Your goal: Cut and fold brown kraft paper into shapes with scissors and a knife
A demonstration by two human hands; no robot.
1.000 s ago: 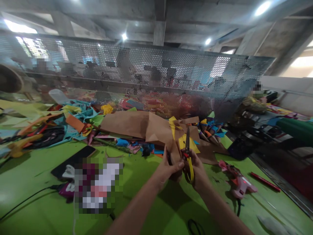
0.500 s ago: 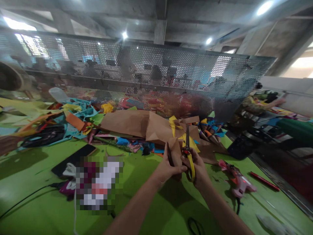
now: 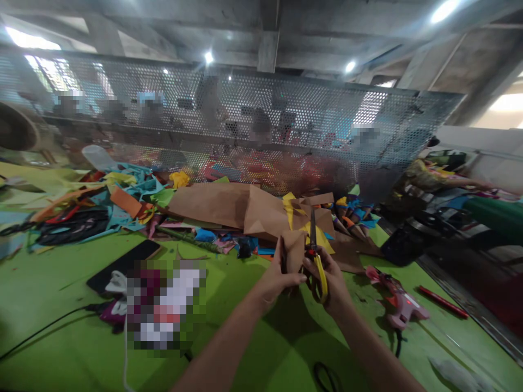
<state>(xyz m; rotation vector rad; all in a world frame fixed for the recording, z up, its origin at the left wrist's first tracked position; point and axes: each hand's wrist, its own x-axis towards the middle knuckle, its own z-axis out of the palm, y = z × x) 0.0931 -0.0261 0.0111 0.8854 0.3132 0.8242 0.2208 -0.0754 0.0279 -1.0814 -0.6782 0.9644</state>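
While our left hand [image 3: 273, 284] pinches folded brown paper [image 3: 293, 249] above the green tabletop [image 3: 224, 288], our right hand [image 3: 334, 282] grips yellow-handled metal scissors [image 3: 312, 246].
Paper likely light, crease-prone; we favour an edge hold.

Left forearm [image 3: 229, 340] and right forearm [image 3: 362, 337] bare, slim, tapering; left grip [image 3: 272, 283] and right grip [image 3: 334, 283] likewise bare.

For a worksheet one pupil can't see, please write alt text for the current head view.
A person's left hand holds a brown paper piece and the right hand yellow-handled scissors, above a green table. Colorful scraps and larger brown sheets lie beyond; a pink glue gun is at right, a dark phone at left.
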